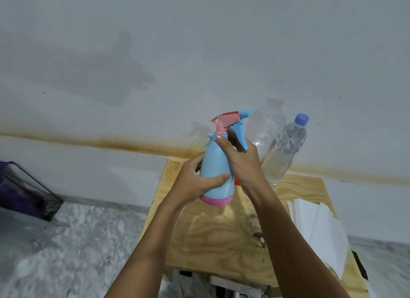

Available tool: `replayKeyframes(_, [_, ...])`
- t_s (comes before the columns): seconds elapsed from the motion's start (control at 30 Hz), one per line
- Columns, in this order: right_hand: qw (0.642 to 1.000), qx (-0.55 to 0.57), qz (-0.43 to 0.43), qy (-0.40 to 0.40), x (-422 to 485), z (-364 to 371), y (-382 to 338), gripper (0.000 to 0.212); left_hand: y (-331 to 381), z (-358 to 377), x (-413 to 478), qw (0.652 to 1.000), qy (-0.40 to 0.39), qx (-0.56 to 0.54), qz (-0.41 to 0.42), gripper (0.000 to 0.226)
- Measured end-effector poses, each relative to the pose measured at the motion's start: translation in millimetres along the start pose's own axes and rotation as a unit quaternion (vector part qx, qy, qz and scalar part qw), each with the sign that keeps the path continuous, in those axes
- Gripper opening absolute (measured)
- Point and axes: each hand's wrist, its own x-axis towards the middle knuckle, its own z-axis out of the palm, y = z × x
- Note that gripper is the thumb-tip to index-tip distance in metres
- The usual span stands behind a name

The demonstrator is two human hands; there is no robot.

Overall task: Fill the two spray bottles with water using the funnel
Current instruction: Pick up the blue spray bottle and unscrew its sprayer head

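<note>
A light blue spray bottle (216, 164) with a pink base and a pink-and-blue spray head is held up above the wooden table (213, 235). My left hand (195, 182) grips its body from the left. My right hand (241, 160) wraps around its neck and trigger at the top. Behind the bottle, red parts (225, 115) show at the top and at its lower right; what they belong to I cannot tell. Two clear plastic water bottles stand at the back of the table: one with a blue cap (286, 146) and one without a visible cap (264, 129).
A stack of white paper or cloth (319, 226) lies on the table's right side. A white wall rises right behind the table. A dark wire basket (28, 193) sits on the marble floor at the left. A power strip (233, 289) lies under the table's front edge.
</note>
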Motion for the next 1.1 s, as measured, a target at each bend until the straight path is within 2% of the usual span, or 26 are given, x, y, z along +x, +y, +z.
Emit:
replayKeyframes(0.1, [0.998, 0.054, 0.027, 0.007, -0.9, 3.0, 4.8, 0.01, -2.4, 4.2, -0.3, 1.0, 0.019, 0.004, -0.002, 0.062])
replayKeyframes(0.23, [0.998, 0.033, 0.016, 0.042, -3.4, 10.4, 4.9, 0.034, -4.5, 8.6, 0.4, 0.999, 0.037, 0.015, -0.001, 0.063])
replayKeyframes(0.37, [0.999, -0.03, -0.013, 0.044, -4.1, 10.5, 4.5, 0.024, -6.4, 9.0, -0.2, 0.999, 0.047, 0.018, -0.003, 0.061])
replayKeyframes(0.53, [0.999, -0.014, 0.007, 0.045, -6.5, 12.8, 8.6, 0.032, -9.4, 9.6, -4.4, 0.998, 0.056, 0.039, 0.008, 0.068])
replayKeyframes(0.63, [0.994, -0.089, -0.041, 0.055, -7.8, 12.9, 10.3, 0.032, -13.9, 12.1, -7.2, 0.998, 0.055, 0.029, 0.01, 0.069])
replayKeyframes(0.77, [0.986, -0.15, -0.055, 0.053, -6.4, 6.7, 6.9, 0.028, -20.7, 13.2, -8.3, 0.998, 0.061, 0.023, 0.005, 0.072])
replayKeyframes(0.93, [0.989, -0.091, -0.093, 0.075, -2.7, -10.8, -8.9, 0.018, -41.8, 16.5, -12.4, 0.996, 0.068, 0.052, -0.022, 0.079])
replayKeyframes(1.1, [0.99, -0.008, -0.093, 0.109, 5.7, -34.1, -19.1, 0.018, -67.9, 28.2, -16.5, 0.994, 0.067, 0.068, -0.056, 0.068])
